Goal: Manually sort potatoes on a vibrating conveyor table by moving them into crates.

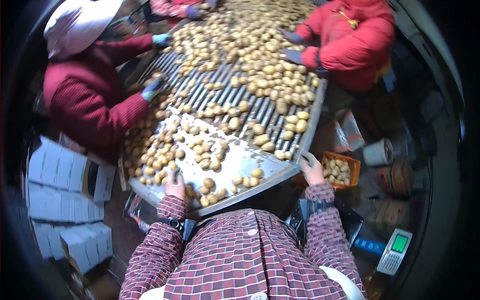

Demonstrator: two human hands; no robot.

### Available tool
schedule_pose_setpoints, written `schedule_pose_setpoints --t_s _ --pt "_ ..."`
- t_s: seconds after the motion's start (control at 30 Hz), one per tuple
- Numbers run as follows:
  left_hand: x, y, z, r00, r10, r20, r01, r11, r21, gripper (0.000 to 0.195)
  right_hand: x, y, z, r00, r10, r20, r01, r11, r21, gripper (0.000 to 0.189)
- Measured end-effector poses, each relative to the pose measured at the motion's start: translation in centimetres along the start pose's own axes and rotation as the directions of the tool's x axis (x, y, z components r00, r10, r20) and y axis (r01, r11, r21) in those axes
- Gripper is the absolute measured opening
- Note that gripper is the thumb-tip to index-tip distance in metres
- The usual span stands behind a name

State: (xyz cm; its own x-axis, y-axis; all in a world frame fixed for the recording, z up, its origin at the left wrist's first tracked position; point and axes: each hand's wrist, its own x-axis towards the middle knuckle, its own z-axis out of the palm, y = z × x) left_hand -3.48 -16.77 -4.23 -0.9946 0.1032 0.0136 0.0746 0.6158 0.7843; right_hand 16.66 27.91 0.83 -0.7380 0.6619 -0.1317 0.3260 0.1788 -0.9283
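Note:
My left hand [174,183], in a dark-fingered glove, is at the near left of the metal sorting table [258,155], among potatoes [204,161] on its smooth plate. Whether it grips one cannot be told. At the table's right corner, my right hand [312,168] rests on the metal edge, its glove dark at the fingers; its grip is unclear. Beyond the plate, metal rollers [225,80] carry many more potatoes, thickest at the far end.
Co-workers in red clothing stand at the left, far and right sides, gloved hands at the potatoes. An orange crate [354,170] of potatoes sits below my right hand. White cartons [60,165] are stacked at left; a white bucket [377,153] and a scale display [395,251] are at right.

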Motion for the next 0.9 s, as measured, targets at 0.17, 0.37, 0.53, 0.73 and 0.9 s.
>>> schedule_pose_setpoints --t_s 0.17,0.37,0.53,0.73,0.9 --pt "-2.4 -3.4 -6.5 0.939 -0.269 -0.213 0.343 0.782 0.521 0.066 2.8 -7.6 15.5 0.956 -0.140 0.257 0.290 0.572 -0.767 0.067" --pt "-4.4 -7.3 -6.8 0.985 -0.100 -0.142 0.157 0.865 0.476 0.058 -0.3 -10.4 24.2 0.687 0.059 0.725 0.401 0.801 -0.445 0.060" --pt "-5.2 -8.6 -8.5 0.995 0.028 -0.093 0.020 0.879 0.477 0.053 -0.6 -10.9 20.2 0.873 0.158 0.461 0.239 0.685 -0.688 0.046" --pt "-4.8 -7.6 -9.1 0.999 0.013 -0.029 0.003 0.874 0.485 0.053 -4.5 -8.4 22.4 0.845 0.326 0.424 0.317 0.333 -0.888 0.057" --pt "-4.8 -8.0 -9.2 1.000 -0.021 0.014 0.011 0.875 0.483 0.056 -5.6 -8.5 26.2 0.846 0.097 0.525 0.262 0.782 -0.566 0.042"
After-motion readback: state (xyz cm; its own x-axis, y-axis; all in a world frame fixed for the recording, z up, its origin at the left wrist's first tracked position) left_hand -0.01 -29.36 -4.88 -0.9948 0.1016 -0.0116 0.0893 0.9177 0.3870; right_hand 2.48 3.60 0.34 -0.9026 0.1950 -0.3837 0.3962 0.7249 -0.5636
